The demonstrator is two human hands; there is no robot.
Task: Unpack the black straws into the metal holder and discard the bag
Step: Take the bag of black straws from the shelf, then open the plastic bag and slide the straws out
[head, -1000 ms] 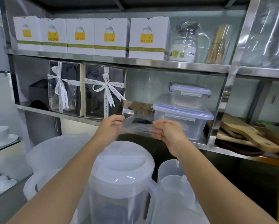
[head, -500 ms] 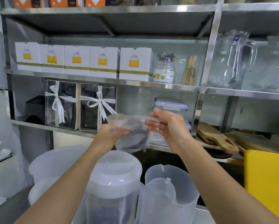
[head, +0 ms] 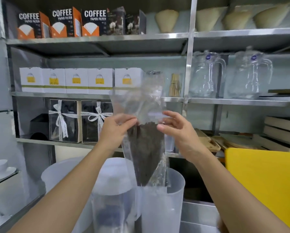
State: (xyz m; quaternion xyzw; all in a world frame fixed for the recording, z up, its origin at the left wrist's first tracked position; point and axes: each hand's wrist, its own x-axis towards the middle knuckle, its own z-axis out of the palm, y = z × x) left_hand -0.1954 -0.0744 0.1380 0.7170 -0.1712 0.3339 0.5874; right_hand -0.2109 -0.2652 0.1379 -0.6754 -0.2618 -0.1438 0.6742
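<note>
A clear plastic bag [head: 137, 105] hangs upright in front of the shelves, its lower half filled with a bundle of black straws [head: 145, 152] seen end-on. My left hand [head: 115, 130] pinches the bag's left side at mid height. My right hand [head: 176, 130] holds the bag's right side, fingers curled on the plastic. The empty top of the bag stands up above both hands. No metal holder is in view.
Steel shelves [head: 97, 95] carry white boxes, ribboned gift boxes [head: 63, 121], coffee filter boxes [head: 60, 22] and glass jugs [head: 206, 74]. Translucent plastic pitchers [head: 159, 204] stand right below the bag. A yellow board [head: 262, 185] is at the right, white cups at the left.
Both hands lifted the bag from lying flat near the lower shelf and turned it upright, straws hanging down. The camera tilted up, which brought the top shelf into view.
</note>
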